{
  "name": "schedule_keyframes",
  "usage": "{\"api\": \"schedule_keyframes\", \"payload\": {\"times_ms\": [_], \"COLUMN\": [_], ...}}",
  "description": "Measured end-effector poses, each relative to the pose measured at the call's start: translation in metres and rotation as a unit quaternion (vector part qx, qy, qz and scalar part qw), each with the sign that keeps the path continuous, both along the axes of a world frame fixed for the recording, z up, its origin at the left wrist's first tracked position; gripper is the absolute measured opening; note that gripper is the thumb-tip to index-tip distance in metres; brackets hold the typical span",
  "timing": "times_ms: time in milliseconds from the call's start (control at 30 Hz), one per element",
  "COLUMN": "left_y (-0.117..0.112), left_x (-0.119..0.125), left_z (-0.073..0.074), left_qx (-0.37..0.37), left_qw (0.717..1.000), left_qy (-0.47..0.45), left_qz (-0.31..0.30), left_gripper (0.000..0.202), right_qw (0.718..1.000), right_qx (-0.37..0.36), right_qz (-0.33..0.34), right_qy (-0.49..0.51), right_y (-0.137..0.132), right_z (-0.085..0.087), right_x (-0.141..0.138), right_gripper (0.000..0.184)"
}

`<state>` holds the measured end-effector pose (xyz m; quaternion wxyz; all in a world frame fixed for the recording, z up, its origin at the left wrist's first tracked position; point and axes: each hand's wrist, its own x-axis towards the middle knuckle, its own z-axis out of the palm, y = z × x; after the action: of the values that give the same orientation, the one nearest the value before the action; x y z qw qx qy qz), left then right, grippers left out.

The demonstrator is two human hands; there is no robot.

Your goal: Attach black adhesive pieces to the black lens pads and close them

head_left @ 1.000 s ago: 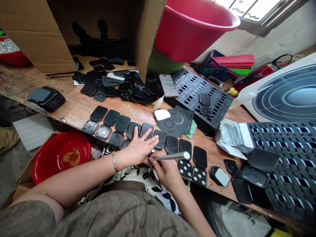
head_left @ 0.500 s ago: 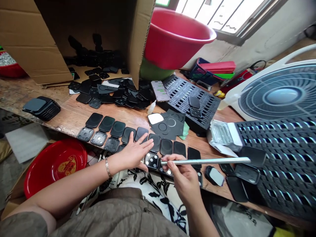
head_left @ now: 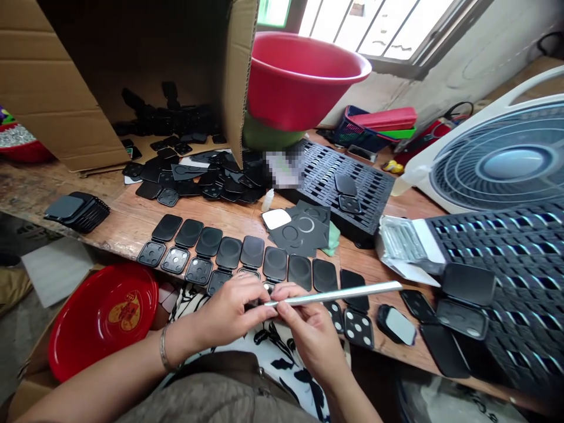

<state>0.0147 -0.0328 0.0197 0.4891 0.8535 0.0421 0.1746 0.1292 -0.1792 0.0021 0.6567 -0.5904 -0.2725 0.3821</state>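
Note:
My right hand [head_left: 311, 317] grips a long silver rod [head_left: 352, 292] that points out to the right. My left hand [head_left: 240, 305] is closed, its thumb and forefinger pinching at the rod's left end. Both hands hover over a row of opened black square cases [head_left: 228, 252] along the table's front edge. Round silver discs sit in some lower halves, as in the case [head_left: 358, 328] right of my hands and the case [head_left: 175, 259] to the left. My hands hide the lower halves in the middle of the row.
Loose black parts [head_left: 220, 176] are heaped before a cardboard box [head_left: 79, 123]. A small white bottle [head_left: 267, 201] and dark sheets [head_left: 304, 226] lie beyond the row. Black slotted racks [head_left: 326, 176] and a fan [head_left: 506, 158] stand at right; a red basin [head_left: 70, 329] is below left.
My left hand has gone from spread fingers over the cases to a pinch at the rod's end. My right hand has moved slightly left and down with the rod.

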Motion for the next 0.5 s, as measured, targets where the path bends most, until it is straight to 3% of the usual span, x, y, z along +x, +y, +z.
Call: {"api": "schedule_keyframes", "payload": {"times_ms": [167,233,267,367,500], "left_y": [0.01,0.02,0.026,0.047,0.062], "left_x": [-0.02,-0.024,-0.024,-0.018,-0.009], "left_z": [-0.016,-0.022,-0.024,-0.03,-0.035], "left_qx": [0.035,0.093,0.127,0.207,0.232], "left_qw": [0.999,0.994,0.989,0.966,0.953], "left_qy": [-0.01,0.043,0.076,0.155,0.19], "left_qz": [0.028,0.027,0.021,-0.007,-0.03], "left_gripper": [0.011,0.011,0.022,0.062,0.07], "right_qw": [0.996,0.993,0.988,0.949,0.891], "right_qx": [-0.059,-0.068,-0.074,-0.101,-0.089], "right_qz": [0.069,0.057,0.043,0.016,0.017], "right_qy": [-0.007,-0.075,-0.126,-0.297,-0.444], "right_y": [0.011,0.018,0.022,0.034,0.048], "right_z": [0.004,-0.001,-0.004,-0.015,-0.024], "right_x": [0.0,0.003,0.005,0.012,0.015], "right_gripper": [0.021,0.019,0.019,0.015,0.009]}}
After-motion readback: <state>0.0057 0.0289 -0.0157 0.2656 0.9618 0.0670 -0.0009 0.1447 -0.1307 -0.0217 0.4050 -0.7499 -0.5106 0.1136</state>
